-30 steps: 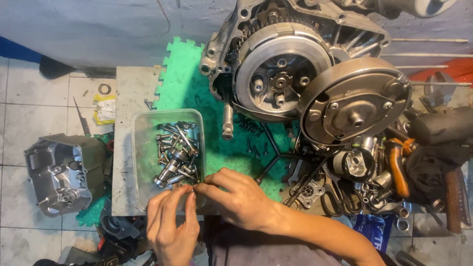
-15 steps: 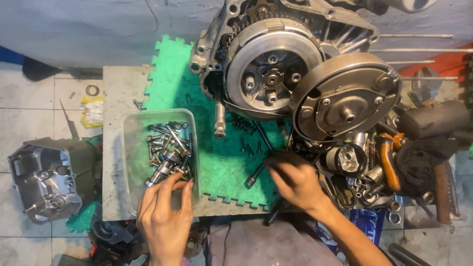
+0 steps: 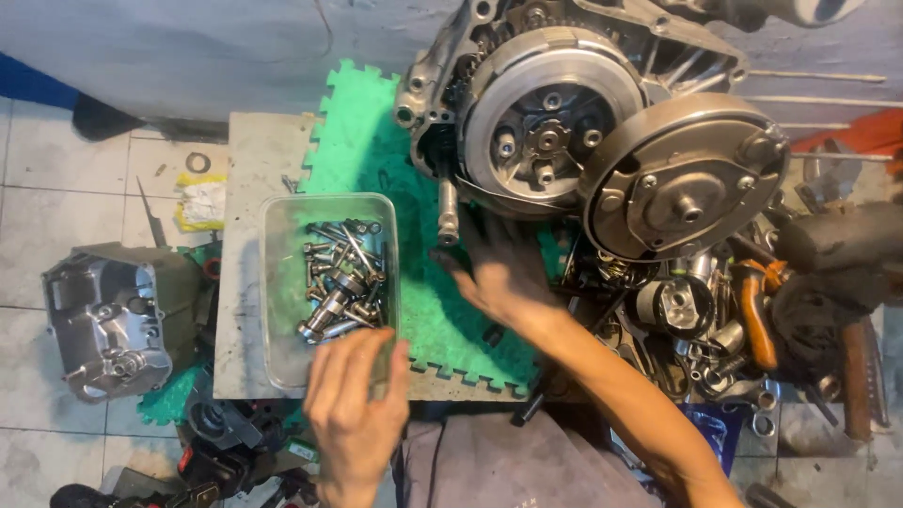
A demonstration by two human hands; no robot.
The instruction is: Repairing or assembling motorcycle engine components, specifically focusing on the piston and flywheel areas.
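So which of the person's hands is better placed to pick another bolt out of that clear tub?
Left, probably. The left hand sits at the near edge of the clear tub; the right hand is over on the green mat.

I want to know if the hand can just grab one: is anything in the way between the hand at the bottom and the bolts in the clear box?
Nothing visible blocks it. The clear box has no lid, and the left hand is already at its near edge, just below the bolts.
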